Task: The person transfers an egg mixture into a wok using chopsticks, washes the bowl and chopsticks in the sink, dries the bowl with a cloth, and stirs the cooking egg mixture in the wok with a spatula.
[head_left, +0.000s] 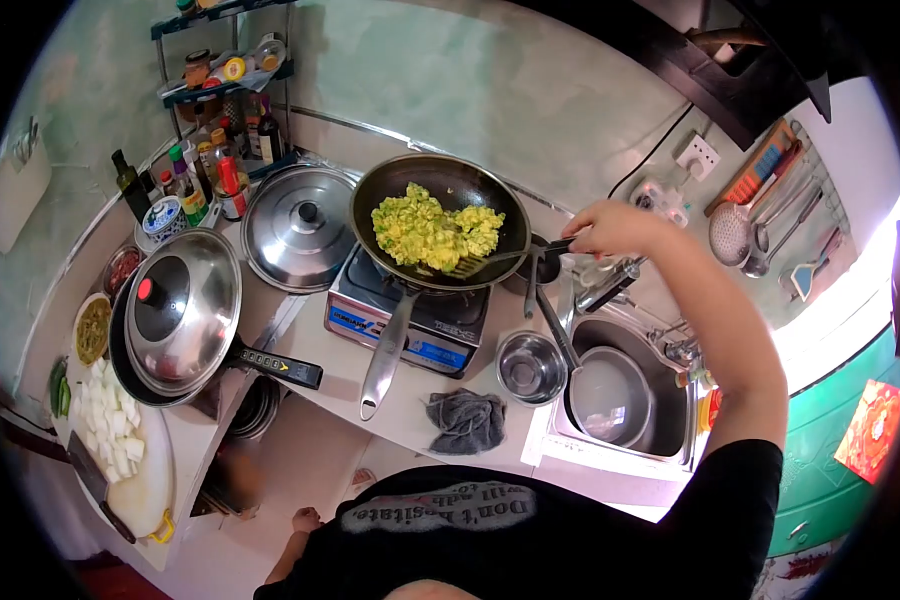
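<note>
My right hand (613, 230) is closed around the handle of a slotted spatula (480, 262), whose head rests in the wok at the edge of the food. Yellow-green scrambled egg (425, 230) lies in the dark wok (500, 195), mostly left of centre. The wok sits on a portable gas stove (445, 325), its long metal handle (385, 360) pointing toward me. Down beside my body, away from the counter, is my left hand (307, 519); its fingers look curled but are too small to read clearly.
A lidded pan (185, 310) and a separate lid (305, 225) stand left. Chopped white pieces (110, 420) and a knife (90, 470) lie on a board (155, 460). A grey cloth (467, 421), a steel bowl (530, 367) and the sink (675, 410) are right.
</note>
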{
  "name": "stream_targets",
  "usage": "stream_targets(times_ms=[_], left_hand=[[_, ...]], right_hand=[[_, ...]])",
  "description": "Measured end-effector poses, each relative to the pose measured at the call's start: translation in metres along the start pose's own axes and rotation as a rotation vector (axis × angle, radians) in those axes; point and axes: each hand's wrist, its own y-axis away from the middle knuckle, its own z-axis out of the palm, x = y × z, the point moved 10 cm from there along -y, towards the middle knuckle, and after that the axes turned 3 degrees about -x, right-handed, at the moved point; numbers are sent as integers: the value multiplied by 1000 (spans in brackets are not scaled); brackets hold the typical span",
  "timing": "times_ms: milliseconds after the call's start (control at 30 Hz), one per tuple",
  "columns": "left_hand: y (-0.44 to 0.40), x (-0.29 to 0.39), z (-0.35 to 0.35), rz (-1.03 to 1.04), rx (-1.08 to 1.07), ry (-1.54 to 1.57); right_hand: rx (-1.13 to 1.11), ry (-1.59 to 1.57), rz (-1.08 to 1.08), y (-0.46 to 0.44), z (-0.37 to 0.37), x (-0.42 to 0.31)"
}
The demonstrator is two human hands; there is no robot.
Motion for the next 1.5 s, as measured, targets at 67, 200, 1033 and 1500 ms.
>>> stream_targets(times_ms=[67,200,1033,1500], left_hand=[[8,-1,2,-164,26,46],[5,9,4,-124,13,-56],[22,14,-6,-208,18,62],[17,5,-1,-201,-3,90]], right_hand=[[150,-147,59,-16,21,14],[369,-138,-46,-61,58,17],[267,-935,-9,-75,97,36],[113,-925,36,1,104,55]])
